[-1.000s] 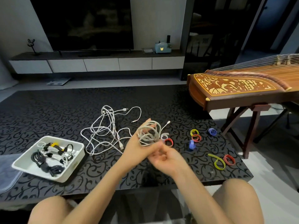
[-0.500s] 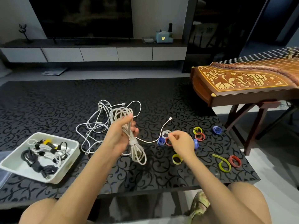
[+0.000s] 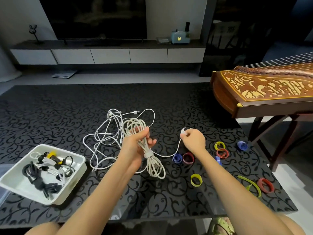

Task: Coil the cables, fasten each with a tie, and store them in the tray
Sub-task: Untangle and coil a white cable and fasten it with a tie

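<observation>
Centre frame, the left hand point(image 3: 135, 146) grips a coiled white cable point(image 3: 152, 164); the right hand point(image 3: 193, 139) pinches a small white tie point(image 3: 183, 130). Beneath lies a black scroll-patterned table point(image 3: 50, 116), with a white tray point(image 3: 15, 183) lower left, a guzheng point(image 3: 262, 87) at right and a television point(image 3: 94, 16) behind.

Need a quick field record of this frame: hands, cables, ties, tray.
left hand: grips coiled white cable bundle
bundle tie: pale band wrapped round it below the grip
right hand: pinches small white piece; tie or plug, cannot tell; thin white strand runs to the bundle
loose white cables: tangled on black patterned table
coloured loop ties: scattered on table, right side
white rectangular tray: left, holds tied black and white coils
</observation>
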`<action>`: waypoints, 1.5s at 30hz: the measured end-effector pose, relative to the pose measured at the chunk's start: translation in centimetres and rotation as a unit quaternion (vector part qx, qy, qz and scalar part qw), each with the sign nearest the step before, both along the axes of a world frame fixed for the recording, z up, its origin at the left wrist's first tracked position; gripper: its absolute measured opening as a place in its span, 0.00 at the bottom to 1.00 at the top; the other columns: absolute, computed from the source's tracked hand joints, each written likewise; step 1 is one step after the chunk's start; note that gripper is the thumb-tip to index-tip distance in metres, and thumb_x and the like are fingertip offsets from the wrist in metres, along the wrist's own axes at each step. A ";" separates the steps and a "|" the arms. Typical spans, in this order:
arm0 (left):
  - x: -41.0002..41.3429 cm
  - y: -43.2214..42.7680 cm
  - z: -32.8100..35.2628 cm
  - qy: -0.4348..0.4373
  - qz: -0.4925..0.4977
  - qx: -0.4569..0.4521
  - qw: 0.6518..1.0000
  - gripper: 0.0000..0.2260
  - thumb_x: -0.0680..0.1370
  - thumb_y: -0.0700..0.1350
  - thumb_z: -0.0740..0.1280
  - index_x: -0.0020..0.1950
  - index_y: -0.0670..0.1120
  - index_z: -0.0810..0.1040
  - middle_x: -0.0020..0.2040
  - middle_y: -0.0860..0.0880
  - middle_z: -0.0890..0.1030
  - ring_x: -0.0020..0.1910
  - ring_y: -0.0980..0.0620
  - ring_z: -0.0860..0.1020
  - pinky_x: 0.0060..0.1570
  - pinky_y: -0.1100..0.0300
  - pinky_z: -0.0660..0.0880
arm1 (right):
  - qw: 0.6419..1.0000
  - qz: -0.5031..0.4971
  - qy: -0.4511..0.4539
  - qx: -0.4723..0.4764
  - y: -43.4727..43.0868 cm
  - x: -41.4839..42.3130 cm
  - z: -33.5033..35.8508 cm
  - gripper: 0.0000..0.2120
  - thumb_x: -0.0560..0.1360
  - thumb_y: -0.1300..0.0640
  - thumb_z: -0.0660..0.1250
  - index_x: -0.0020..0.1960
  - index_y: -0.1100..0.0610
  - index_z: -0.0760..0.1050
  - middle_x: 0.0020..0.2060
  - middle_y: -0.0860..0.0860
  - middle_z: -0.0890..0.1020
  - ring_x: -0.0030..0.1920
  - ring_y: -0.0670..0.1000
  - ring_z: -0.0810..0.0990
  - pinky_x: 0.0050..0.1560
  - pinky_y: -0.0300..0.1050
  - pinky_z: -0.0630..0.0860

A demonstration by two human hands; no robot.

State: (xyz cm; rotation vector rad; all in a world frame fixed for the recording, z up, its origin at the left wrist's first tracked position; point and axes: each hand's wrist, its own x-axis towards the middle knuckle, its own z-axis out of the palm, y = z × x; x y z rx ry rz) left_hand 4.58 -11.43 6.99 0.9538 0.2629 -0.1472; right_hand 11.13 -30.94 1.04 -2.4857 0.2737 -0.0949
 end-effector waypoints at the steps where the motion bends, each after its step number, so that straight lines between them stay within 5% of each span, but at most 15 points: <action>1: 0.1 -0.1 -0.2 -0.001 0.004 0.000 1.000 0.07 0.73 0.37 0.68 0.37 0.43 0.72 0.28 0.49 0.71 0.23 0.54 0.71 0.39 0.58 0.79 | 0.996 -0.009 -0.010 0.084 -0.5 -0.4 0.5 0.15 0.75 0.58 0.64 0.31 0.63 0.72 0.29 0.53 0.75 0.34 0.54 0.73 0.35 0.45 0.64; 6: -0.3 -2.0 -0.4 -0.031 -0.036 0.106 0.993 0.09 0.74 0.35 0.69 0.45 0.42 0.69 0.29 0.46 0.73 0.21 0.55 0.67 0.23 0.63 0.68 | 0.860 0.104 0.061 0.496 -1.8 -4.4 4.1 0.11 0.78 0.61 0.63 0.38 0.59 0.78 0.33 0.50 0.77 0.31 0.46 0.67 0.29 0.36 0.61; 11: -2.0 -3.5 0.8 -0.055 -0.109 0.137 0.983 0.20 0.64 0.47 0.77 0.49 0.40 0.74 0.38 0.45 0.80 0.24 0.55 0.70 0.24 0.62 0.69 | 0.818 0.245 0.109 0.509 -1.4 -9.9 6.8 0.06 0.75 0.57 0.65 0.42 0.56 0.79 0.27 0.49 0.72 0.29 0.46 0.65 0.31 0.37 0.59; 15: -3.3 -3.5 1.7 -0.052 -0.104 0.144 0.983 0.16 0.69 0.36 0.74 0.49 0.41 0.70 0.30 0.47 0.72 0.22 0.54 0.67 0.22 0.63 0.67 | 0.853 0.242 0.099 0.452 -0.9 -12.0 8.6 0.07 0.77 0.61 0.64 0.41 0.57 0.79 0.25 0.49 0.75 0.27 0.44 0.68 0.29 0.34 0.61; 17: -3.8 -3.2 2.1 -0.074 -0.058 0.191 0.977 0.15 0.69 0.31 0.73 0.46 0.41 0.69 0.28 0.49 0.71 0.20 0.55 0.67 0.21 0.64 0.66 | 0.883 0.200 0.082 0.416 -0.7 -12.8 9.2 0.04 0.75 0.61 0.68 0.50 0.57 0.78 0.25 0.52 0.78 0.25 0.44 0.72 0.28 0.32 0.64; 19: -4.4 -2.7 2.5 -0.098 -0.014 0.243 0.965 0.16 0.68 0.30 0.73 0.44 0.44 0.69 0.26 0.53 0.72 0.20 0.57 0.68 0.21 0.65 0.66 | 0.910 0.170 0.064 0.372 -0.8 -13.6 9.2 0.13 0.73 0.59 0.71 0.57 0.54 0.75 0.24 0.54 0.80 0.26 0.45 0.76 0.29 0.31 0.68; 22: -5.2 -2.2 3.1 -0.124 -0.024 0.284 0.951 0.16 0.68 0.29 0.73 0.43 0.44 0.69 0.24 0.56 0.72 0.21 0.57 0.69 0.21 0.65 0.66 | 0.938 0.202 0.038 0.280 -0.5 -15.2 9.6 0.04 0.74 0.57 0.70 0.46 0.57 0.80 0.21 0.53 0.78 0.23 0.45 0.74 0.31 0.33 0.68; 24: -5.8 -2.0 3.6 -0.114 -0.076 0.297 0.945 0.14 0.69 0.30 0.72 0.44 0.43 0.69 0.25 0.53 0.73 0.21 0.55 0.69 0.23 0.64 0.68 | 0.949 0.199 0.017 0.245 -0.3 -15.8 9.8 0.09 0.75 0.57 0.69 0.38 0.59 0.80 0.19 0.52 0.75 0.21 0.45 0.70 0.30 0.36 0.67; 26: -6.3 -1.8 4.1 -0.073 -0.151 0.222 0.960 0.13 0.70 0.30 0.70 0.46 0.42 0.70 0.28 0.50 0.74 0.25 0.54 0.72 0.27 0.63 0.73 | 0.946 0.154 -0.060 0.278 -0.5 -16.1 10.4 0.09 0.75 0.59 0.68 0.36 0.59 0.79 0.19 0.51 0.73 0.21 0.46 0.69 0.30 0.39 0.68; 28: -6.6 -1.4 4.5 -0.008 -0.212 0.067 0.975 0.15 0.68 0.26 0.65 0.49 0.40 0.70 0.34 0.45 0.74 0.29 0.51 0.75 0.33 0.58 0.77 | 0.911 0.119 -0.143 0.368 -0.8 -16.5 11.6 0.06 0.75 0.61 0.68 0.40 0.59 0.79 0.19 0.50 0.71 0.23 0.46 0.68 0.31 0.36 0.69; 30: -7.0 -1.1 4.5 0.004 -0.250 0.004 0.968 0.19 0.68 0.24 0.61 0.57 0.37 0.71 0.38 0.41 0.75 0.33 0.49 0.76 0.40 0.54 0.81 | 0.876 0.153 -0.165 0.426 -0.4 -16.9 12.8 0.04 0.76 0.61 0.67 0.43 0.58 0.80 0.21 0.48 0.72 0.24 0.44 0.68 0.30 0.33 0.69; 32: -7.6 -1.4 4.5 -0.048 -0.297 0.066 0.952 0.16 0.74 0.25 0.58 0.61 0.33 0.71 0.41 0.41 0.78 0.38 0.50 0.77 0.49 0.53 0.80 | 0.861 0.219 -0.144 0.435 0.5 -17.1 13.4 0.06 0.76 0.62 0.66 0.44 0.56 0.80 0.24 0.48 0.74 0.24 0.43 0.69 0.29 0.33 0.69; 35: -8.4 -1.7 4.6 -0.163 -0.325 0.210 0.907 0.09 0.77 0.29 0.62 0.54 0.36 0.77 0.44 0.47 0.82 0.41 0.52 0.79 0.56 0.53 0.77 | 0.848 0.266 -0.087 0.451 1.8 -17.1 13.6 0.05 0.76 0.62 0.66 0.45 0.57 0.81 0.22 0.48 0.73 0.22 0.44 0.72 0.26 0.39 0.73; 41: -8.7 -2.7 4.5 -0.202 -0.197 0.426 0.859 0.11 0.75 0.32 0.62 0.53 0.44 0.77 0.38 0.48 0.80 0.30 0.56 0.77 0.32 0.63 0.74 | 0.896 0.230 -0.095 0.368 2.8 -16.4 13.1 0.05 0.74 0.60 0.70 0.42 0.54 0.84 0.22 0.45 0.76 0.24 0.43 0.71 0.28 0.35 0.68; 45: -8.5 -2.8 4.2 -0.201 -0.207 0.522 0.803 0.17 0.73 0.43 0.62 0.61 0.52 0.72 0.42 0.51 0.82 0.38 0.50 0.79 0.42 0.54 0.77 | 0.902 0.163 -0.103 0.386 3.0 -16.8 12.1 0.03 0.73 0.56 0.71 0.41 0.53 0.83 0.20 0.47 0.74 0.23 0.46 0.70 0.31 0.42 0.71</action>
